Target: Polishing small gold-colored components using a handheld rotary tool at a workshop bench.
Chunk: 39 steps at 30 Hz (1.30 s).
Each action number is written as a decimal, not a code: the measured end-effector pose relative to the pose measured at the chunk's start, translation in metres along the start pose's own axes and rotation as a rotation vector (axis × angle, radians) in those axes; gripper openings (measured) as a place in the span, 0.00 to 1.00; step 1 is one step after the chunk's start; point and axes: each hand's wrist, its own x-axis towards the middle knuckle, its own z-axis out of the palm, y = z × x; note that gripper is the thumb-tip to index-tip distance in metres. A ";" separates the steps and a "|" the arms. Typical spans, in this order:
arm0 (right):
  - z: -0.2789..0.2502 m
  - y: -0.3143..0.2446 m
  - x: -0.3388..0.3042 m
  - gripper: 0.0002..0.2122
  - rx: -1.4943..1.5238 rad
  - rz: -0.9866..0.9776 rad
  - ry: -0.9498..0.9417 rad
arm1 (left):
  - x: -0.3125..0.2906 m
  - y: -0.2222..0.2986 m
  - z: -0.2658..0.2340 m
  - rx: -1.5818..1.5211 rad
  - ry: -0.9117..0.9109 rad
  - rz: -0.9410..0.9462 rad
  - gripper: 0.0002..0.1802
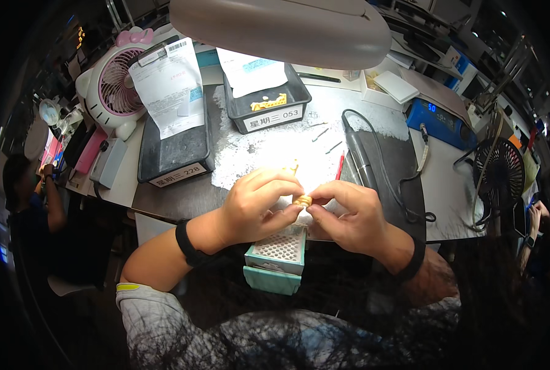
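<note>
Between the fingertips of both hands, under the lamp, is a small gold-coloured ridged piece (302, 200); its exact kind is too small to make out. My left hand (256, 200) pinches it from the left with thumb and fingers. From the right, my right hand (352, 213) grips it with thumb and forefinger. Just beyond my left fingers, another bit of gold-coloured material (295, 165) shows partly. Below the hands sits a pale green box (274, 280) with a perforated white top (280, 248). A red slim tool (340, 166) lies beyond my right hand.
A large lamp (281, 28) overhangs the bench. Two black trays (176, 161) with papers stand at the far left and middle; one holds gold pieces (269, 102). A corded handpiece (360, 157), blue control unit (441, 123), black fan (499, 169) and pink-white fan (118, 83) surround the work area.
</note>
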 end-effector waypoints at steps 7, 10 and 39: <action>-0.001 -0.001 0.000 0.08 0.000 -0.009 -0.010 | 0.001 0.001 -0.001 -0.011 -0.020 0.002 0.19; 0.000 0.001 0.000 0.08 0.007 -0.020 0.008 | 0.002 0.002 -0.001 -0.002 -0.036 0.000 0.18; 0.000 0.000 0.001 0.08 -0.015 -0.022 -0.039 | 0.002 0.001 0.001 -0.011 -0.010 -0.014 0.13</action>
